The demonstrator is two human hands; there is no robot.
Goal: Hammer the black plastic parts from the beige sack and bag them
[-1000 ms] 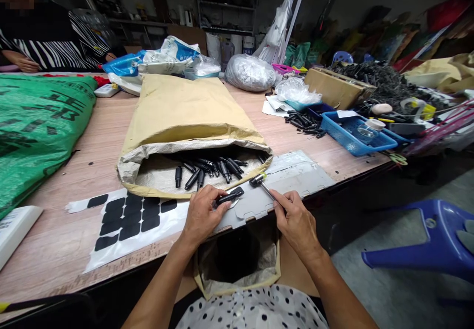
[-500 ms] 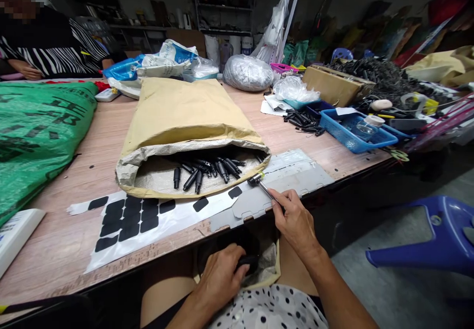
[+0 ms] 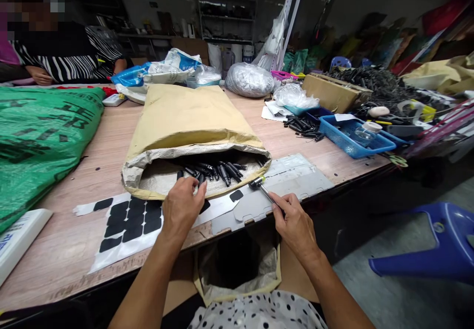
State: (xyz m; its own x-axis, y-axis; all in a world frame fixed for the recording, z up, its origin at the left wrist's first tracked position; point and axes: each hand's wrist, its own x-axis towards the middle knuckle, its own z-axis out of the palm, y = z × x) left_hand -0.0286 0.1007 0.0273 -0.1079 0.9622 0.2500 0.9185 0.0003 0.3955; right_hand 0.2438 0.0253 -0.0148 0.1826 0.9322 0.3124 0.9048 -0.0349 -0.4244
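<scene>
My left hand (image 3: 184, 201) is at the mouth of a tan woven sack (image 3: 188, 107) lying on the table. Its fingers are curved and slightly apart, touching or nearly touching a black tube-shaped part (image 3: 201, 178); a firm grip does not show. Several more black parts (image 3: 224, 173) lie heaped inside the sack's opening. My right hand (image 3: 296, 223) is closed round the handle of a small hammer (image 3: 263, 189), which has a metal shaft, a dark head and a yellow-green end. The hammer head rests on or just above a grey plate (image 3: 285, 183) at the table edge.
A white sheet of black stickers (image 3: 129, 220) lies before the sack. A second open sack (image 3: 272, 274) is at my lap. At left is a green bag (image 3: 48, 141); at right, a blue basket (image 3: 355, 139) and blue stool (image 3: 437, 242). Across the table sits another person (image 3: 62, 53).
My left hand has left the lap sack, where it held a dark part, and moved up to the parts in the table sack. My right hand keeps the hammer in nearly the same place.
</scene>
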